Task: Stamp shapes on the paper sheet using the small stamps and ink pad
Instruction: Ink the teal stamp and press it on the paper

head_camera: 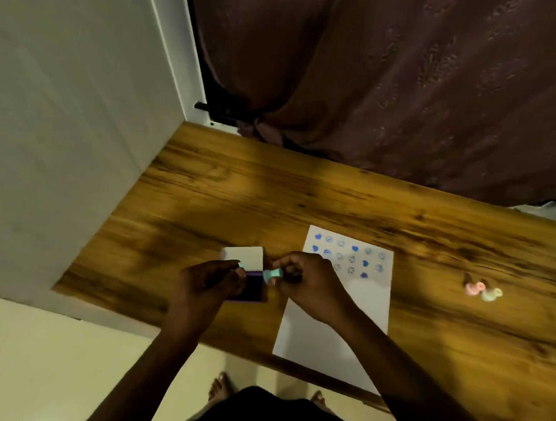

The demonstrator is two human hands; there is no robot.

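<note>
Teal stamp [272, 274], blurry, R hand [311, 284].

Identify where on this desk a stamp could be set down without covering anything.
Free: bare wood between paper sheet and loose stamps; wood behind the sheet, toward the curtain. Crowded: around the ink pad, where both hands work.

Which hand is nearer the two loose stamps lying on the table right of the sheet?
The right hand. It is over the sheet's left edge, with the paper's width between it and the loose stamps. The left hand is farther left, at the ink pad.
</note>
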